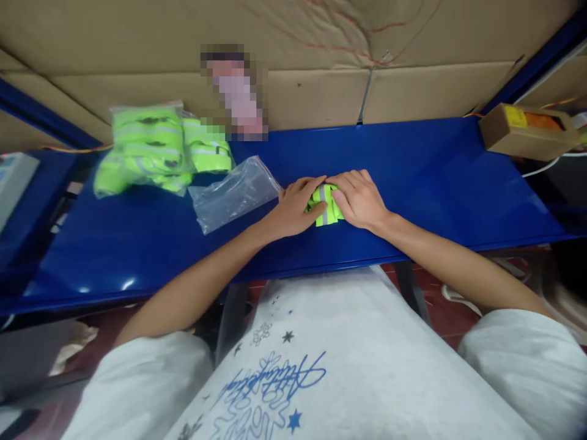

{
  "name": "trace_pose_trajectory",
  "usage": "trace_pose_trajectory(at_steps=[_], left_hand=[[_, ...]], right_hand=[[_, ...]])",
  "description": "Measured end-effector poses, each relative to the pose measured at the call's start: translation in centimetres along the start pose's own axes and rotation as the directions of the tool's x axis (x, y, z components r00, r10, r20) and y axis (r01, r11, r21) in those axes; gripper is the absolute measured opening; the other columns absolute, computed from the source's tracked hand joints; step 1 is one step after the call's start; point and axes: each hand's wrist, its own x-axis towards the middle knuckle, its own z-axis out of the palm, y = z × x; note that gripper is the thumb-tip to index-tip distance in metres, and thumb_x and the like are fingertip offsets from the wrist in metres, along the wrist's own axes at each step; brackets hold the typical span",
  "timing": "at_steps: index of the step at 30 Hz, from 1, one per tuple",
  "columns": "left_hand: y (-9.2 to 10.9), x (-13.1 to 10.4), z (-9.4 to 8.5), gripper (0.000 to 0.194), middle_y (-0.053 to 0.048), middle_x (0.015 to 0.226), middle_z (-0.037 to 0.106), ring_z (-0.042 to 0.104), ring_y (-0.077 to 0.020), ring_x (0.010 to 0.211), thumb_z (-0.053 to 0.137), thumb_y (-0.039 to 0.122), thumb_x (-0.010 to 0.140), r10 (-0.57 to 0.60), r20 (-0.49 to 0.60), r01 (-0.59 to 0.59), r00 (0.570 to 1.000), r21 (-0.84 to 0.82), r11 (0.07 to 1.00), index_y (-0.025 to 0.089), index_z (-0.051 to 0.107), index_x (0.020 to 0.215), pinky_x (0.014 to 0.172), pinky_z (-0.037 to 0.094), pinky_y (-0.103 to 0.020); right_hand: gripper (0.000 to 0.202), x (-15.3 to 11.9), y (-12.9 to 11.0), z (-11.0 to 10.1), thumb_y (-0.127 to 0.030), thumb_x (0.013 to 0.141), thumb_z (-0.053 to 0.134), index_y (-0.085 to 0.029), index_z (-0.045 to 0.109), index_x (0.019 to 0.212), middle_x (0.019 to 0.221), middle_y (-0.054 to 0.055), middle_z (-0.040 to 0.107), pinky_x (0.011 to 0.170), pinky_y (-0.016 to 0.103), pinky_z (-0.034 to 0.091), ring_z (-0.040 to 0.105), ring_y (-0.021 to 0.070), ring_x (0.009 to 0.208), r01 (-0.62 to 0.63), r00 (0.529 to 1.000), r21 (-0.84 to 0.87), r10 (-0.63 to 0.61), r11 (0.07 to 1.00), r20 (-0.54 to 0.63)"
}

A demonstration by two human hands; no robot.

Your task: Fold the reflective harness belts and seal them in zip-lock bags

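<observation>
A small folded piece of neon-yellow fabric with a grey reflective stripe (323, 205) lies on the blue table (426, 177), close to its front edge. From one side my left hand (298, 208) closes over it, thumb resting on top. My right hand (360, 198) grips the opposite side, fingers curled around the far edge. The two hands nearly meet at the back and cover much of the fabric. Just left of my left hand, a clear plastic bag (236, 194) lies flat.
Several neon-yellow bundles in clear bags (149, 146) are heaped at the back left. A cardboard box (527, 131) with orange contents stands at the right end. Cardboard panels (316, 98) line the back, with a blurred-out patch in front. Blue posts rise at both sides.
</observation>
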Motion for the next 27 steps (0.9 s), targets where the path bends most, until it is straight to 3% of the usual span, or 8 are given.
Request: trace_pose_trajectory(at_steps=[4,8,13,17,20,24,27], left_hand=[[-0.4,0.2,-0.7,0.079,-0.016,0.149,0.057,0.056,-0.0317,0.136,0.068,0.044,0.085,0.003,0.034,0.002,0.999,-0.141,0.990,0.016,0.042,0.154,0.117,0.042,-0.049],[-0.5,0.4,-1.0,0.061,-0.011,0.140,0.064,0.063,-0.0280,0.126,0.067,0.036,0.083,0.034,0.064,-0.018,0.997,-0.237,0.971,0.017,0.055,0.140,0.111,0.048,-0.044],[0.7,-0.6,-0.2,0.053,-0.010,0.139,0.062,0.061,-0.0266,0.123,0.064,0.034,0.087,0.083,-0.147,-0.111,0.986,-0.194,0.975,0.019,0.050,0.137,0.109,0.048,-0.044],[1.5,-1.3,0.2,0.054,-0.012,0.141,0.057,0.059,-0.0273,0.122,0.059,0.024,0.089,0.149,-0.227,-0.174,0.962,-0.094,0.980,0.020,0.042,0.140,0.109,0.047,-0.047],[1.3,-1.3,0.4,0.056,-0.011,0.139,0.055,0.060,-0.0261,0.115,0.061,0.023,0.086,0.173,-0.216,-0.202,0.961,-0.120,0.972,0.022,0.038,0.138,0.101,0.052,-0.045],[0.9,-1.1,0.6,0.061,-0.011,0.136,0.054,0.062,-0.0221,0.105,0.062,0.022,0.085,0.217,-0.199,-0.257,0.956,-0.203,0.945,0.023,0.031,0.138,0.094,0.055,-0.041],[1.2,-1.3,0.4,0.067,-0.014,0.145,0.046,0.057,-0.0253,0.123,0.062,0.021,0.085,0.229,-0.232,-0.274,0.945,-0.183,0.944,0.024,0.028,0.142,0.103,0.054,-0.045]], right_hand=[[0.050,-0.2,0.0,0.0,-0.039,0.110,0.021,-0.013,0.061,0.122,0.113,0.014,0.072,0.089,0.042,0.039,0.063,0.0262,0.095,0.100,0.992,0.071,-0.095,0.992,-0.077],[0.043,0.0,-0.6,-0.2,-0.039,0.108,0.026,-0.014,0.061,0.114,0.113,0.015,0.072,0.089,0.044,0.041,0.066,0.0273,0.098,0.126,0.991,0.020,-0.125,0.992,-0.035],[0.042,0.4,-1.4,-0.9,-0.051,0.105,0.043,-0.016,0.062,0.117,0.126,0.016,0.070,0.103,0.044,0.046,0.065,0.0289,0.122,0.094,0.995,0.046,-0.094,0.994,-0.021],[0.037,0.6,-1.7,-1.3,-0.051,0.104,0.048,-0.019,0.066,0.110,0.116,0.009,0.075,0.095,0.034,0.052,0.071,0.0228,0.106,0.006,0.999,0.051,-0.004,0.999,-0.046],[0.042,0.7,-1.5,-1.4,-0.053,0.105,0.045,-0.020,0.069,0.111,0.107,0.006,0.077,0.083,0.032,0.051,0.073,0.0215,0.094,-0.055,0.998,-0.010,0.056,0.998,0.016],[0.059,1.2,-0.9,-1.3,-0.060,0.107,0.032,-0.016,0.072,0.111,0.103,0.010,0.078,0.081,0.035,0.046,0.072,0.0249,0.092,0.010,0.982,-0.102,0.010,0.995,0.187],[0.064,1.6,-0.7,-1.6,-0.064,0.105,0.032,-0.016,0.073,0.113,0.104,0.011,0.077,0.070,0.033,0.040,0.071,0.0251,0.091,0.042,0.953,-0.092,-0.012,0.995,0.303]])
